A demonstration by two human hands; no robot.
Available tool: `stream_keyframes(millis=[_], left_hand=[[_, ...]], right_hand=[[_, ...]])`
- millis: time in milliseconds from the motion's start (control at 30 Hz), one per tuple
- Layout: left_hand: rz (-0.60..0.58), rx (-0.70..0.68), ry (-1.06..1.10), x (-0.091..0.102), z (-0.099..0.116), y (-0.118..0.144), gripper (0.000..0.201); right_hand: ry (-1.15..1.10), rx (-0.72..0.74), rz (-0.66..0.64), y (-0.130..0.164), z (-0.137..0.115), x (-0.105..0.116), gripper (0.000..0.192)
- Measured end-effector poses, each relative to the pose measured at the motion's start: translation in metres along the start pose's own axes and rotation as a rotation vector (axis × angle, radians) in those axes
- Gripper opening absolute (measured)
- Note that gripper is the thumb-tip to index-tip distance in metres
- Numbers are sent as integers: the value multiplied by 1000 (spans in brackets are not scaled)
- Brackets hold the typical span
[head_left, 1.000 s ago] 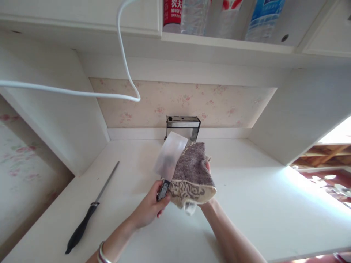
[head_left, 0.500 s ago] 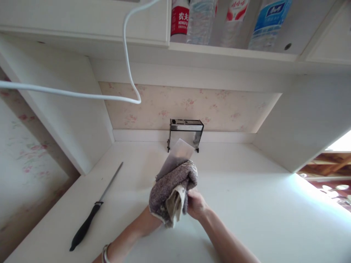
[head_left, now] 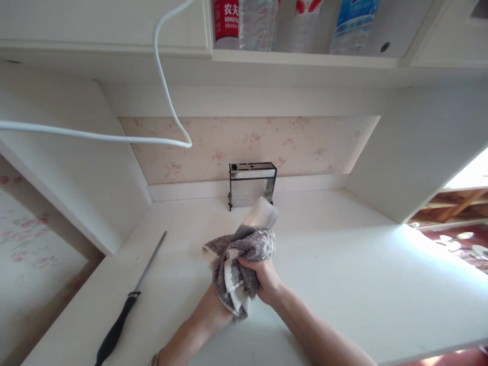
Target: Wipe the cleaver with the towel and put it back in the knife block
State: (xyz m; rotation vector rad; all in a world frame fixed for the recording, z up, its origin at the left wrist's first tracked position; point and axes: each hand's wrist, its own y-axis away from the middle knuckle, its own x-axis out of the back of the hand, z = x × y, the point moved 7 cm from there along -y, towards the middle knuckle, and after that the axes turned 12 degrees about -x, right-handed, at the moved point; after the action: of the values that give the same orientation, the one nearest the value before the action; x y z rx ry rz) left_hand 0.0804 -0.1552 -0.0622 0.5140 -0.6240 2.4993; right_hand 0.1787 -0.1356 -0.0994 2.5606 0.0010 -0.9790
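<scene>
My right hand (head_left: pixel 263 278) grips a brown and cream patterned cloth (head_left: pixel 238 262) that is wrapped around the lower part of a cleaver. The shiny blade of the cleaver (head_left: pixel 259 216) sticks out above the cloth, pointing away from me. My left hand (head_left: pixel 213 312) is mostly hidden under the cloth, where the cleaver's handle is; only its wrist and heel show. Both hands are over the middle of the white counter (head_left: pixel 343 274).
A honing steel with a black handle (head_left: pixel 127 305) lies on the counter at the left. A metal knife rack (head_left: pixel 252 184) stands against the flowered back wall. A white cable (head_left: pixel 163 96) hangs across the upper left. Several bottles (head_left: pixel 263 23) stand on the shelf above.
The cloth, held flat beside the blade a second ago, has been folded over the cleaver and now covers its lower part and my left hand. The blade has tilted flatter.
</scene>
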Motion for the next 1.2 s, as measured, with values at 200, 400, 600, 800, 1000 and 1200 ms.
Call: stream_keyframes(millis=[200,400,600,800,1000,1200], left_hand=[[-137,53,-225,-6,-17,9,20],[-121,-3,-647,-3,-22,15,24],[-37,-310,-837,-2,-7,14,31],[42,-467,-876,2,-1,18,32],[236,-483,-749,26,-3,25,35],[419,-153,-126,53,-13,26,23]], right_hand=[[-128,88,21,-5,-27,17,44],[-262,155,42,-8,-63,43,26],[-325,303,13,-8,-91,67,21],[-413,352,-19,-7,-102,75,18],[-531,492,-76,6,-128,88,29],[-458,527,-11,15,-127,114,29]])
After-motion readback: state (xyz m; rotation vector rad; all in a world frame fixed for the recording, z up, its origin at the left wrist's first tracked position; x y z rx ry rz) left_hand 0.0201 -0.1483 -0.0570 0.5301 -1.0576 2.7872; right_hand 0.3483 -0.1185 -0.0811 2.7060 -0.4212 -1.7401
